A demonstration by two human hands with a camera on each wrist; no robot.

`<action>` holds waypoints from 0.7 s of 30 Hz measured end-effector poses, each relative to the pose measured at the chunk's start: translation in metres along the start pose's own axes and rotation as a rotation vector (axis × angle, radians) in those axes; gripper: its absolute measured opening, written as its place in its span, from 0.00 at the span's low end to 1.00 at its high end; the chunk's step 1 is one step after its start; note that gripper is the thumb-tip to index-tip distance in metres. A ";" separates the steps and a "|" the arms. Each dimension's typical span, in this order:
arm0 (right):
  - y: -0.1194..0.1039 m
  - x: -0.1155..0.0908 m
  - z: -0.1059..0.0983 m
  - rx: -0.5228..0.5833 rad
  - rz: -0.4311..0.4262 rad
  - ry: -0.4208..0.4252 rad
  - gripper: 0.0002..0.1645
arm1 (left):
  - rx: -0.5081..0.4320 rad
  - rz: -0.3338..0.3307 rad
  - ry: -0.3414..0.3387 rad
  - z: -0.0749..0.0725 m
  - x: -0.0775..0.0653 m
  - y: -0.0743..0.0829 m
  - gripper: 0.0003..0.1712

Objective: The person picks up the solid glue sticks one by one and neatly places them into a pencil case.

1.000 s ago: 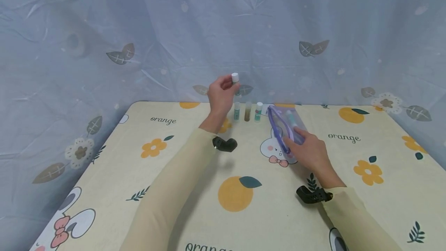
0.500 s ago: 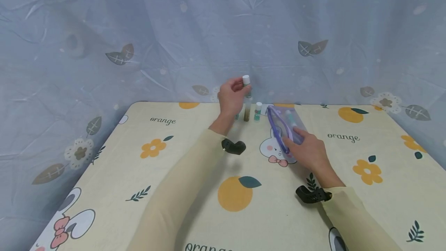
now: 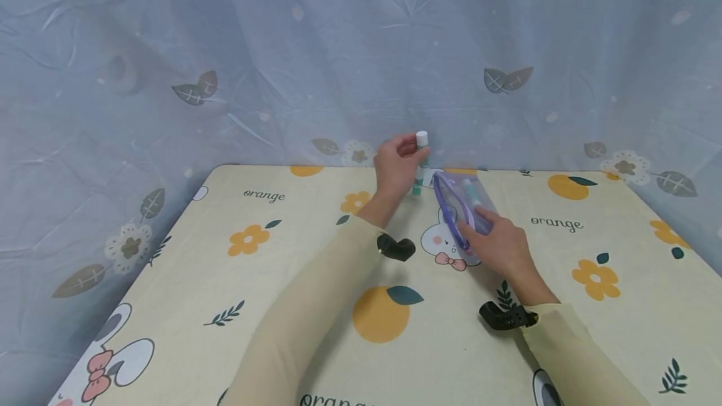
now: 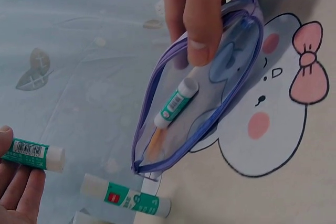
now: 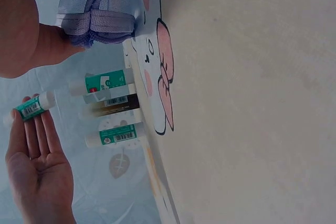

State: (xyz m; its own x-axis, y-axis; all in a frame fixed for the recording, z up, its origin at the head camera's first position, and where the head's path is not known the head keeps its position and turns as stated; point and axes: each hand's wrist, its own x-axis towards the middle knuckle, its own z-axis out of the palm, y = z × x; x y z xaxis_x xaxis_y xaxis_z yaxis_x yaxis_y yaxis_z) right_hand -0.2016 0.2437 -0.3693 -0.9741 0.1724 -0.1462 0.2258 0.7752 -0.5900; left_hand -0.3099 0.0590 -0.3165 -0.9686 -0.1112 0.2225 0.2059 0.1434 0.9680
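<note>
My left hand (image 3: pixel 395 165) pinches a glue stick (image 3: pixel 422 138) with a white cap and green label between thumb and fingers, raised above the table's far edge. To the right, my right hand (image 3: pixel 502 246) grips a translucent purple zip pouch (image 4: pixel 144 114), whose mouth gapes in the left wrist view. Inside the pouch lies another green-labelled glue stick (image 4: pixel 176 103). Two green glue sticks (image 5: pixel 110 81) stand upright between the hands, one on each side of a brownish tube (image 5: pixel 118 105). In the head view the left hand hides most of this row.
A cream tablecloth (image 3: pixel 293 249) printed with oranges, flowers and rabbits covers the table. Close behind its far edge hangs a blue-grey curtain (image 3: pixel 361 49). Each wrist wears a black band, such as the left band (image 3: pixel 396 247).
My left hand has moved right and slightly down with its glue stick, passing in front of the standing row towards the pouch. The right hand and the pouch have stayed in place.
</note>
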 end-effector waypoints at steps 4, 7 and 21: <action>0.000 0.000 0.000 0.004 0.002 0.002 0.51 | 0.008 0.011 -0.008 0.004 -0.003 0.001 0.22; -0.001 0.000 0.000 0.004 -0.002 0.007 0.50 | 0.011 0.030 -0.022 0.006 -0.005 0.001 0.22; -0.004 -0.001 -0.001 -0.008 0.018 0.013 0.50 | 0.052 0.040 -0.037 0.011 -0.009 0.004 0.24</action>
State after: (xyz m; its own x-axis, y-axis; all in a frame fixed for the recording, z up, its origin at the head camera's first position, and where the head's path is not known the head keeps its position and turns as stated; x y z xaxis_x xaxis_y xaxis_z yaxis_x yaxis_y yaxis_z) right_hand -0.2014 0.2413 -0.3664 -0.9699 0.1944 -0.1467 0.2435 0.7769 -0.5806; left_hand -0.3020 0.0714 -0.3163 -0.9643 -0.0681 0.2559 0.2383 0.1980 0.9508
